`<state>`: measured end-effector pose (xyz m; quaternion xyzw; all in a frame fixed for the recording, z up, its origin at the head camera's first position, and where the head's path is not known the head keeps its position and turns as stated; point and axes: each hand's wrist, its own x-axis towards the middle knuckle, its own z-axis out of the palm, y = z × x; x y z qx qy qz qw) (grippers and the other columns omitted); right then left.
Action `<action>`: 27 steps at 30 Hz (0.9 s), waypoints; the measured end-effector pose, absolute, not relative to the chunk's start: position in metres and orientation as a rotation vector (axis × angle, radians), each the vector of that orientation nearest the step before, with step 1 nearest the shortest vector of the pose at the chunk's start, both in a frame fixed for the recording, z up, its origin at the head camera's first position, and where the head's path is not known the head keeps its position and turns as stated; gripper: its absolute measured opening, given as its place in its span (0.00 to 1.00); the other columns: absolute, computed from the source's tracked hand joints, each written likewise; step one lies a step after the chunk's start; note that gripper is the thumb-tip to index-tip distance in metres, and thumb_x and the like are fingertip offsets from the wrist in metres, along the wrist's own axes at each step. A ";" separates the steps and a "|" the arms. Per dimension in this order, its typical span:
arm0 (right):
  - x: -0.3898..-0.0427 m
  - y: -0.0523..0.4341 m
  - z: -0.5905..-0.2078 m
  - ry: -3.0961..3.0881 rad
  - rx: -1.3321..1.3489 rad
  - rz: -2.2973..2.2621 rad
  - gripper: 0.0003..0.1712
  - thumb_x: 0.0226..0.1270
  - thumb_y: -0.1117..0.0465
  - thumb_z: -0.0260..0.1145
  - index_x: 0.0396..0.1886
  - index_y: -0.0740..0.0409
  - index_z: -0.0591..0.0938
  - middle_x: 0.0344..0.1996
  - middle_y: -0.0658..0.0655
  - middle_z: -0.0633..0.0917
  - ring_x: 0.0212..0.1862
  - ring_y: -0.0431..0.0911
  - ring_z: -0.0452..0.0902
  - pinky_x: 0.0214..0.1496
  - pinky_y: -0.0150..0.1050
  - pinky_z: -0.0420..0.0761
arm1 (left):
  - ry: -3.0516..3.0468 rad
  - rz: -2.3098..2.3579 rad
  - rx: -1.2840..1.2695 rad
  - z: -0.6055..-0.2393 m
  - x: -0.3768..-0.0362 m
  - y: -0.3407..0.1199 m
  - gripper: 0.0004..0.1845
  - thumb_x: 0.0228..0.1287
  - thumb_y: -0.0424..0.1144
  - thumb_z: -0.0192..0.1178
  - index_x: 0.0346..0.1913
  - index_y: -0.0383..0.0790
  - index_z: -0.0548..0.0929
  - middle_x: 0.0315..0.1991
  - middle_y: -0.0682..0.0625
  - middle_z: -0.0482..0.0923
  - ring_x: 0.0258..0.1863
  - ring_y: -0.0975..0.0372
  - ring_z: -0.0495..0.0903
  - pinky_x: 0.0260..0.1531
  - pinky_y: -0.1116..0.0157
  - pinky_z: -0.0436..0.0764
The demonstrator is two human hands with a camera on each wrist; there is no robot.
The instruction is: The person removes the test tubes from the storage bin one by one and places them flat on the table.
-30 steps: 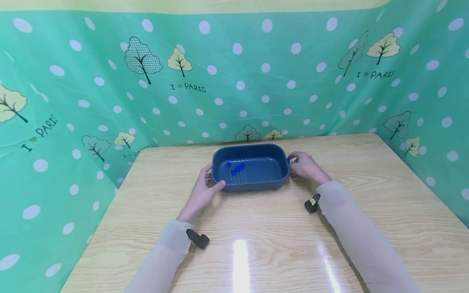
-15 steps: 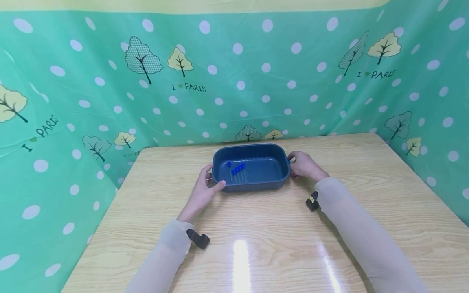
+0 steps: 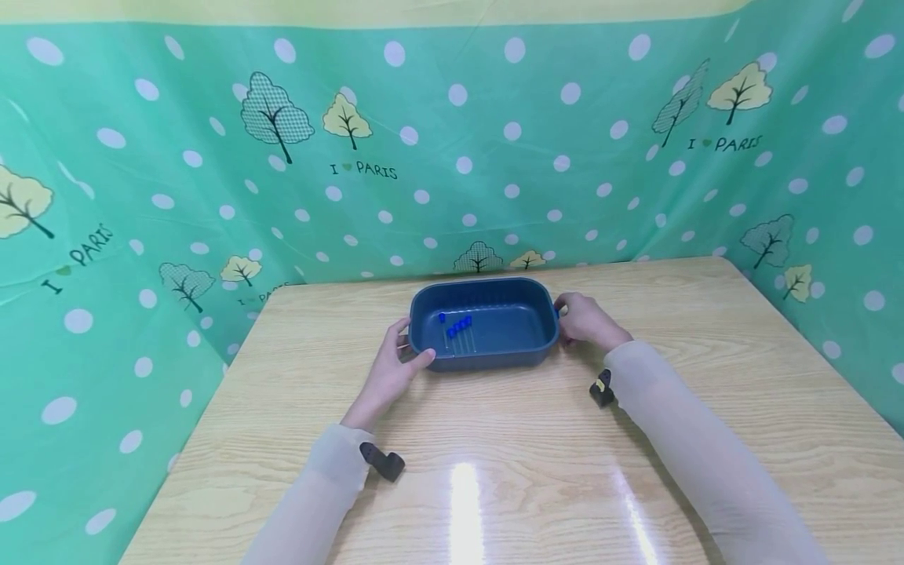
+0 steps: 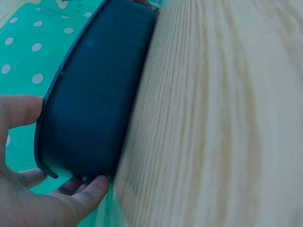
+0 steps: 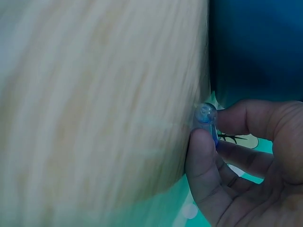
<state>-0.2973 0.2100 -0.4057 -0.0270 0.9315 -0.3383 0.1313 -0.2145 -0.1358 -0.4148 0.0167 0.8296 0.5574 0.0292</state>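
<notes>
A dark blue rectangular plastic basin (image 3: 487, 362) stands toward the back of the table. Inside it, at the left, lie several clear tubes with blue caps (image 3: 461, 323). My left hand (image 3: 391, 365) grips the basin's left end, its thumb (image 4: 23, 111) at the rim and fingers lower down on the wall. Just outside the right end, my right hand (image 3: 588, 320) pinches a small clear test tube (image 5: 206, 116) between thumb and fingers. The tube's rounded end faces the right wrist camera, with blue showing further along it; the fingers hide much of the rest.
The wood-grain table (image 3: 537, 463) stretches in front of the basin and to both sides. Close behind its back edge hangs a green dotted curtain (image 3: 487, 157), which also runs along the left and right sides.
My right wrist has turned slightly, and the blue by its fingertips shows less in the head view. The left hand and the basin have stayed in place.
</notes>
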 end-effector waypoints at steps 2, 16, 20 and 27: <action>-0.297 0.210 -0.405 2.710 -0.084 -0.979 0.24 0.59 0.69 0.56 0.57 0.70 0.70 0.24 0.61 0.82 0.22 0.48 0.80 0.26 0.39 0.81 | 2.561 1.717 0.053 -0.415 -0.214 -0.136 0.42 0.60 0.46 0.65 0.73 0.51 0.54 0.64 0.41 0.64 0.64 0.48 0.66 0.59 0.48 0.69; -0.296 0.209 -0.403 2.689 -0.054 -0.976 0.29 0.58 0.72 0.55 0.62 0.69 0.66 0.30 0.64 0.82 0.25 0.49 0.81 0.28 0.39 0.82 | 2.542 1.703 0.082 -0.381 -0.195 -0.127 0.40 0.64 0.38 0.61 0.74 0.38 0.51 0.66 0.30 0.60 0.65 0.41 0.63 0.62 0.45 0.65; -0.295 0.209 -0.401 2.682 -0.053 -0.970 0.30 0.57 0.73 0.54 0.63 0.70 0.65 0.31 0.64 0.81 0.25 0.50 0.81 0.29 0.40 0.82 | 2.553 1.694 0.095 -0.375 -0.191 -0.124 0.40 0.65 0.37 0.60 0.74 0.36 0.50 0.65 0.29 0.59 0.65 0.39 0.63 0.61 0.44 0.66; -0.294 0.211 -0.398 2.666 -0.065 -0.971 0.33 0.54 0.74 0.54 0.64 0.72 0.64 0.30 0.65 0.82 0.25 0.49 0.82 0.29 0.40 0.83 | 2.574 1.678 0.116 -0.376 -0.192 -0.125 0.40 0.65 0.37 0.61 0.73 0.35 0.51 0.63 0.27 0.61 0.63 0.38 0.64 0.59 0.44 0.67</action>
